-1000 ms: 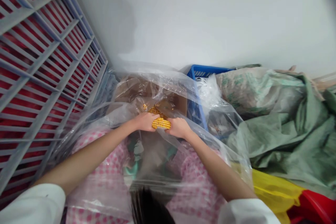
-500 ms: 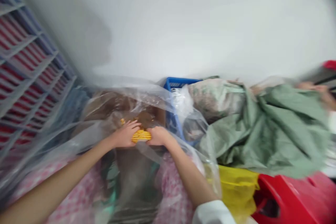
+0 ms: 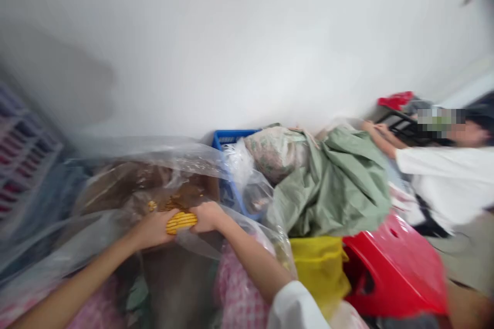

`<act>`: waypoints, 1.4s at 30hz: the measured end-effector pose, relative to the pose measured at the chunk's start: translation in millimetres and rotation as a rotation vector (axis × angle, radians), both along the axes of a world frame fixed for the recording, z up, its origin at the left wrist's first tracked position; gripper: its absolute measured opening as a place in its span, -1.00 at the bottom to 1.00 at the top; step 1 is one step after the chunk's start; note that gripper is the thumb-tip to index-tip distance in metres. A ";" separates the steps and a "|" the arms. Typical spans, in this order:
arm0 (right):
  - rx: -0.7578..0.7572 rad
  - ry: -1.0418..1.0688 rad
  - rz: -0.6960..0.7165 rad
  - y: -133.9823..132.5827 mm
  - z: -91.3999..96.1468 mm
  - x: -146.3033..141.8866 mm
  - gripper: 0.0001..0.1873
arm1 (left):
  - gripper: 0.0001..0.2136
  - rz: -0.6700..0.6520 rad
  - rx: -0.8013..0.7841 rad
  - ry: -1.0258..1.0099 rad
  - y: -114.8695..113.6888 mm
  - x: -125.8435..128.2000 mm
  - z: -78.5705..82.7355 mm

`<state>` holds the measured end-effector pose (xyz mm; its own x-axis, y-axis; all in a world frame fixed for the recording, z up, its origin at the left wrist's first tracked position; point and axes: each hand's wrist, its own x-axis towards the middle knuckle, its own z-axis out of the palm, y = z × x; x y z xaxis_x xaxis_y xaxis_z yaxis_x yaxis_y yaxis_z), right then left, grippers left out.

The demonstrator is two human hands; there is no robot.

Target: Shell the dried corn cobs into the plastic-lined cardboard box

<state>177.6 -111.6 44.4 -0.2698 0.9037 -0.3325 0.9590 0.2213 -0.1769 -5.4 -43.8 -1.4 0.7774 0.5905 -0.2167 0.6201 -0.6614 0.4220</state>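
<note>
The view has swung right, bringing another person [image 3: 447, 172] in at three o'clock; the corn cob [image 3: 181, 222] now sits toward seven, by loose kernels [image 3: 175, 202]; left hand [image 3: 154, 229] and right hand [image 3: 208, 217] stay closed on its ends, hold unbroken.

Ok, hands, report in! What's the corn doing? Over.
Left hand and right hand gripping the corn cob, one at each end. Loose kernels beyond. Clear plastic close around.

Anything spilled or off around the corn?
Nothing clearly spilled or damaged. Loose kernels sit amid the clear plastic, just past the cob between left hand and right hand. Untidiest thing: the green sheet, rumpled in a heap right of the blue crate.
</note>
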 end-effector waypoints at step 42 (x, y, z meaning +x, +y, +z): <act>-0.276 0.215 -0.254 -61.0 -46.3 9.9 -0.72 | -0.59 0.215 -0.360 -0.072 -77.7 3.3 -12.4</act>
<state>187.5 -172.7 -2.0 -0.1399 0.8357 -0.5312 0.9116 -0.1007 -0.3985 -2.1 -121.5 -13.9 0.6654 0.6373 -0.3887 0.6884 -0.3225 0.6497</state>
